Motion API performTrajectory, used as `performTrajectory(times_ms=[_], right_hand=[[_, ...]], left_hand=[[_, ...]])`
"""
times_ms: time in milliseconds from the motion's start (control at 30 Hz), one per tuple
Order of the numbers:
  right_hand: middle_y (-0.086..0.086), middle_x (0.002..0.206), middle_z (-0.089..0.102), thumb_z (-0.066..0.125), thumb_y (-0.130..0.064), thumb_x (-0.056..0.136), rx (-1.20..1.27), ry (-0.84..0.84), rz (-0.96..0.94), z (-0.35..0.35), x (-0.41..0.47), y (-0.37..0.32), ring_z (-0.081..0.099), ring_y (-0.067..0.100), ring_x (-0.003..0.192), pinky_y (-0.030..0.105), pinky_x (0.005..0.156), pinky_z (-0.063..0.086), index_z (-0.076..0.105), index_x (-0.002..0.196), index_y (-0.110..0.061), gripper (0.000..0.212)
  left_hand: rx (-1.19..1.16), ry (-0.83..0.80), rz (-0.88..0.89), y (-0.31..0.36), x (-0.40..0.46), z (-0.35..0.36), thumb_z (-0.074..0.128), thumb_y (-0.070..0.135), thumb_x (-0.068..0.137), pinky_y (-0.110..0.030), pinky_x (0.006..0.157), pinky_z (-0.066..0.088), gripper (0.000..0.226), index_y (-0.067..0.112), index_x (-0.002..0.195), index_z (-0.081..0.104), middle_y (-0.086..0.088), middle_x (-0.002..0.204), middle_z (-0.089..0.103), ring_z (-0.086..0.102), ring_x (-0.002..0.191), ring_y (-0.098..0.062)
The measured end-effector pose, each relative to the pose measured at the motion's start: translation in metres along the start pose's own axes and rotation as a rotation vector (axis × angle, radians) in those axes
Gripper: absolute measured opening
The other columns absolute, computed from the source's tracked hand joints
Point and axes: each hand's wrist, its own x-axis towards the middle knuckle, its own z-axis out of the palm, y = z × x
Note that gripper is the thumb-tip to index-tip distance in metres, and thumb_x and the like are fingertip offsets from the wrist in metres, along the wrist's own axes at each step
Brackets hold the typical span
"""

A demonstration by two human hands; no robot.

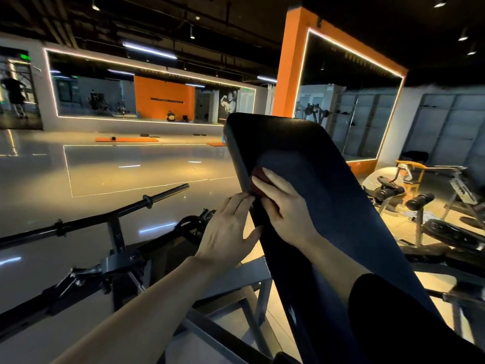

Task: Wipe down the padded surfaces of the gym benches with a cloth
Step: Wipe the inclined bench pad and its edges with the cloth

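Plainly, the bench (315, 179) pad is tilted, its long axis running up and away from both hands. A reddish cloth (258, 179) is pressed flat at its left edge under the right hand (282, 206); the left hand (227, 227) rests straight-fingered just beside.

long black padded bench backrest (309, 185) tilts up through centre-right. right hand (282, 206) lies flat on its left part, over a dark red cloth (258, 177) at the pad's left edge. left hand (231, 227) just left of it, fingertips touching that edge, thumb against the pad's side. black steel barbell bar (105, 216) lies left of the pad on a grey metal rack frame (118, 261). wall mirror (147, 88) far behind left. second padded bench machine (425, 206) right, behind the pad.
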Motion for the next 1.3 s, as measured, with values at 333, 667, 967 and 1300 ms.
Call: performTrajectory(times_ms=[333, 667, 967, 1300], right_hand=[[0.006, 0.151, 0.04, 0.042, -0.019, 0.097, -0.006, -0.01, 0.103, -0.02, -0.096, -0.016, 0.035, 0.018, 0.14, 0.032, 0.114, 0.033, 0.05, 0.139, -0.016, 0.043], [-0.004, 0.159, 0.016, 0.043, -0.043, 0.091, 0.167, 0.011, 0.372, -0.049, -0.157, -0.041, 0.019, 0.002, 0.143, 0.013, 0.109, 0.023, 0.027, 0.147, -0.034, 0.059], [-0.014, 0.105, 0.051, 0.069, -0.035, 0.078, 0.106, 0.113, 0.66, -0.059, -0.168, -0.055, 0.048, 0.007, 0.102, 0.031, 0.085, 0.049, 0.047, 0.106, -0.031, 0.036], [0.005, 0.114, 0.058, 0.071, -0.028, 0.084, -0.158, 0.157, 0.45, -0.064, -0.125, -0.047, 0.043, 0.009, 0.104, 0.024, 0.083, 0.043, 0.055, 0.117, -0.01, 0.041]], left_hand=[[-0.07, 0.019, -0.013, 0.037, -0.042, 0.019, 0.047, 0.034, 0.091, -0.028, 0.107, 0.037, 0.05, 0.006, 0.132, 0.052, -0.008, 0.135, 0.051, 0.048, 0.125, -0.021], [-0.1, -0.024, -0.003, 0.059, -0.071, 0.027, 0.048, 0.031, 0.093, -0.023, 0.111, 0.027, 0.049, 0.004, 0.133, 0.052, -0.008, 0.137, 0.049, 0.044, 0.129, -0.021], [-0.141, 0.017, 0.012, 0.07, -0.073, 0.029, 0.055, 0.024, 0.088, -0.02, 0.108, 0.026, 0.045, 0.0, 0.126, 0.055, -0.012, 0.132, 0.052, 0.045, 0.124, -0.024], [-0.13, 0.052, 0.036, 0.084, -0.057, 0.025, 0.064, 0.015, 0.084, -0.027, 0.104, 0.036, 0.043, 0.002, 0.125, 0.056, -0.011, 0.13, 0.053, 0.047, 0.12, -0.022]])
